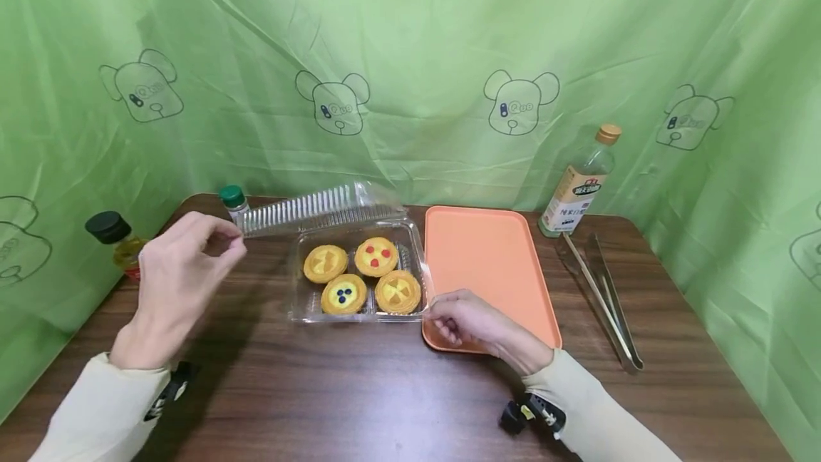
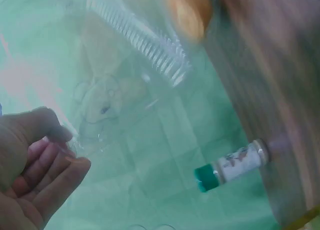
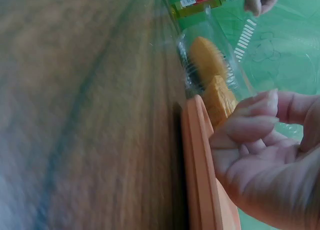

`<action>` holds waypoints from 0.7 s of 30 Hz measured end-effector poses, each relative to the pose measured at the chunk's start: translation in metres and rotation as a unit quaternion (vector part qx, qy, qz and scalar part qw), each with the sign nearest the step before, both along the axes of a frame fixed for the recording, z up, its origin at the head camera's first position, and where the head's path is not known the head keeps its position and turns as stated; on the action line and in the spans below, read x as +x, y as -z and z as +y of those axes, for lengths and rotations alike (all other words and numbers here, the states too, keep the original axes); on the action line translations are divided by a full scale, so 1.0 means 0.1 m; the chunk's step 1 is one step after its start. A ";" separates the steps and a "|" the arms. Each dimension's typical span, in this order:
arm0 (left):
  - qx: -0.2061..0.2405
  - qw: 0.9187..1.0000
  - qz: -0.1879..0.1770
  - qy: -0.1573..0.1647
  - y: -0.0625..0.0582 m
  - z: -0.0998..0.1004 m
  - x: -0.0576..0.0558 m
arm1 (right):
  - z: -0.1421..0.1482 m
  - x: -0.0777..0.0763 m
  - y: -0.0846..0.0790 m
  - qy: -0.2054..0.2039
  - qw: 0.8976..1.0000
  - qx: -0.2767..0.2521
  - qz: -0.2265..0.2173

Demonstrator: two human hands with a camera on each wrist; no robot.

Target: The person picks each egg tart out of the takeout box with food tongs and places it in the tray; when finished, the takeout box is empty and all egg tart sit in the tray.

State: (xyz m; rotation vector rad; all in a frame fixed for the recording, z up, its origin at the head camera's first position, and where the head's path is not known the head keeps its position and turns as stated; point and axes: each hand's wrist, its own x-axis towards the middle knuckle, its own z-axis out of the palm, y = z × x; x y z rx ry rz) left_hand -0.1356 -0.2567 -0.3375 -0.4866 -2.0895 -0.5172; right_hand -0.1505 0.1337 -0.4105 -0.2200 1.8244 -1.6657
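Observation:
A clear plastic clamshell box (image 1: pixel 298 306) stands on the table with several round tarts in it. One tart (image 1: pixel 343 294) has dark blue dots, another (image 1: pixel 375 257) red dots, and the others a yellow wedge pattern. Its ribbed lid (image 1: pixel 308 209) is raised and tilted at the back. My left hand (image 1: pixel 182 273) pinches the lid's left corner between thumb and fingertips, as the left wrist view also shows. With curled fingers, my right hand (image 1: pixel 471 323) pinches the box's front right corner, above the tray's left edge; its fingertips partly hide that corner.
An orange tray (image 1: pixel 484 255) lies right of the box. Beyond it are a glass bottle (image 1: pixel 574 194) and metal tongs (image 1: pixel 609 305). A green-capped shaker (image 1: pixel 234 199) and a black-capped oil bottle (image 1: pixel 115 234) stand at the left. Green curtain (image 1: pixel 423 34) surrounds the table.

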 end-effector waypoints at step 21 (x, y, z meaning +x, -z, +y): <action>0.057 0.997 -0.046 0.018 -0.47 0.16 -0.52 | 0.02 0.12 0.01 0.056 0.995 0.008 0.088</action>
